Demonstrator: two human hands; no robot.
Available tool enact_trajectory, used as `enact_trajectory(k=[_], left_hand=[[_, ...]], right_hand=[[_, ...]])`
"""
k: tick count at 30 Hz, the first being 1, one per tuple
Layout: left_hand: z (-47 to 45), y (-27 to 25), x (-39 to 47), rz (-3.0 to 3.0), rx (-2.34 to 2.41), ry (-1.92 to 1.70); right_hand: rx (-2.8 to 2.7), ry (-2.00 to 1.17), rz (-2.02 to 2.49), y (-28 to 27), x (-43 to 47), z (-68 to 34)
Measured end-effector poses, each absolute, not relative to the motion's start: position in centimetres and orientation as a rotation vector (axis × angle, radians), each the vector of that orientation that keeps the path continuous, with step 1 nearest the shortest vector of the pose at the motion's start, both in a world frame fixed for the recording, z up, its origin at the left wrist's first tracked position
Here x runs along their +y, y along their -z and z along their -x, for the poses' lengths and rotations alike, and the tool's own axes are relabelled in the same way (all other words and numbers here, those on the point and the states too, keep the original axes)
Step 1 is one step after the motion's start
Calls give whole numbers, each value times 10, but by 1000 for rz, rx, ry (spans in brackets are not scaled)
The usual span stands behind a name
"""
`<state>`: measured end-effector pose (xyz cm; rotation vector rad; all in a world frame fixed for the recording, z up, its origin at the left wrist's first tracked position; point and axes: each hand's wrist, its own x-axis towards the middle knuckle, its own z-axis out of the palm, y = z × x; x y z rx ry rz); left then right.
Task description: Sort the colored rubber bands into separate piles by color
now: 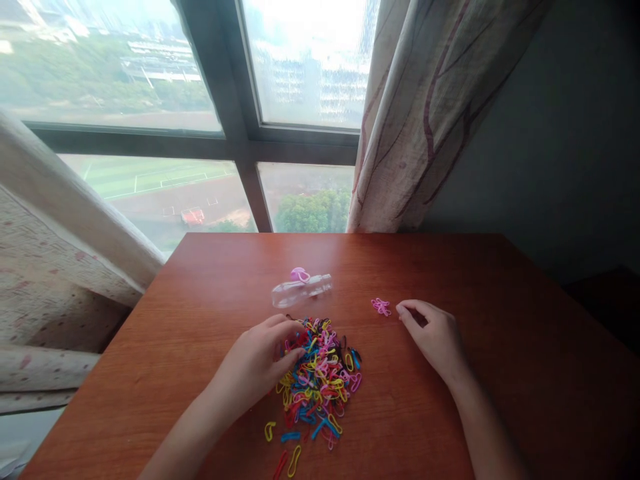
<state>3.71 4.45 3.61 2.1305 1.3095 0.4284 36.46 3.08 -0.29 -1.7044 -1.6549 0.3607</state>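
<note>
A heap of small coloured elastic hair bands [320, 373], in yellow, pink, blue, red and black, lies on the wooden table. My left hand [263, 357] is at the heap's left upper side, thumb and fingers apart, with the fingertips over the bands. To the right lies a small separate cluster of pink hair bands [381, 307]. Just right of that cluster is my right hand [435, 333], its thumb and forefinger pinched together. Whatever may be between those fingertips is too small to make out.
Behind the heap, a clear plastic container [300, 290] lies on its side with a pink looped piece [300, 275] on top. A few loose bands [294, 460] lie in front of the heap. The table [220, 267] ends at a window with curtains [400, 133].
</note>
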Motion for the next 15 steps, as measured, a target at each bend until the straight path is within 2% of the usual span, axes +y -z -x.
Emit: enact_trajectory(k=[15], left_hand=[[-46,-30,42,-2209,1330,-356]], right_hand=[[-1694,-359,1663,0,30,-359]])
